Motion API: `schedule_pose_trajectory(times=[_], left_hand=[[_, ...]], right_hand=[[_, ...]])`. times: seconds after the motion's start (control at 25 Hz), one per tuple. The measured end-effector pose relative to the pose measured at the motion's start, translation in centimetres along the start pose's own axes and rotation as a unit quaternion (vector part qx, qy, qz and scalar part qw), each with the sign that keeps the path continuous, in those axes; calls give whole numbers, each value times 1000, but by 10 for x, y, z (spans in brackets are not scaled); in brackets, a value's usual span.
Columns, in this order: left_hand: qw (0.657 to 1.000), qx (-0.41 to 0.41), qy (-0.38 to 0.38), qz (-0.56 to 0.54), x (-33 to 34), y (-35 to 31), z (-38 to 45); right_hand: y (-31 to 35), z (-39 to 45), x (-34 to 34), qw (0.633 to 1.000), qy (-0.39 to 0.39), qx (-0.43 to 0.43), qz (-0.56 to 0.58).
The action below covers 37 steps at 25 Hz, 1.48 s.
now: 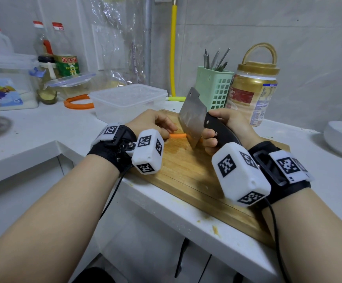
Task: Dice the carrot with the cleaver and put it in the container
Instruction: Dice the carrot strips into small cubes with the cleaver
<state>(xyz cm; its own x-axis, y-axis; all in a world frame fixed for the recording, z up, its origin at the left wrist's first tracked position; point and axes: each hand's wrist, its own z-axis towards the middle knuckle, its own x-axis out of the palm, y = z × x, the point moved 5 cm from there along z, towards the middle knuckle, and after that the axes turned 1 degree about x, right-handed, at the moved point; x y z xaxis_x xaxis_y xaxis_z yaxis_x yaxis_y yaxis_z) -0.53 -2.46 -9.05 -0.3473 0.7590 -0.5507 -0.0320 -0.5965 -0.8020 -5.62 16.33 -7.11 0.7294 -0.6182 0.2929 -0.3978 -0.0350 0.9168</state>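
Carrot (178, 135): a thin orange strip lying flat on the wooden cutting board (188, 170), running left to right, its right end hidden behind the cleaver blade.

Head view. Left hand (152, 122) rests on the board with fingers curled down onto the strip's left end, pinning it in place. Right hand (225, 129) wraps its fingers round the black handle of the cleaver (193, 117); the blade stands nearly upright, tilted slightly, its lower edge meeting the carrot just beside the left fingertips. Whether the edge has passed through the strip cannot be told. Both wrists carry black straps with white marker blocks printed in black squares.

Clear plastic container (128, 101) sits on the white counter (33, 127) just beyond the board's far left corner, lidless. Behind the board stand a green utensil holder (215, 86) with metal tools and a gold-lidded jar (252, 92). An orange ring (78, 103) lies left of the container; a white bowl (341, 137) sits at far right.
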Motion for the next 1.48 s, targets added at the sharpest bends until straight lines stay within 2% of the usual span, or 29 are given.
schedule_pose_trajectory(times=[0.2, 0.48, 0.64, 0.92, 1.24, 1.48], left_hand=[[1000, -4, 1, -9, 1, 1, 0], [1000, -2, -1, -2, 1, 1, 0], [1000, -9, 6, -3, 2, 1, 1], [1000, 16, 18, -9, 4, -6, 0], [1000, -7, 4, -8, 1, 1, 1], [999, -6, -2, -34, 3, -1, 0]], right_hand=[[-2, 2, 8, 999, 16, 12, -40], [3, 7, 2, 998, -13, 37, -51], [5, 7, 2, 998, -16, 21, -53], [-7, 17, 11, 996, 30, 20, -85], [-4, 9, 2, 999, 43, -8, 23], [-4, 6, 7, 998, 55, -20, 36]])
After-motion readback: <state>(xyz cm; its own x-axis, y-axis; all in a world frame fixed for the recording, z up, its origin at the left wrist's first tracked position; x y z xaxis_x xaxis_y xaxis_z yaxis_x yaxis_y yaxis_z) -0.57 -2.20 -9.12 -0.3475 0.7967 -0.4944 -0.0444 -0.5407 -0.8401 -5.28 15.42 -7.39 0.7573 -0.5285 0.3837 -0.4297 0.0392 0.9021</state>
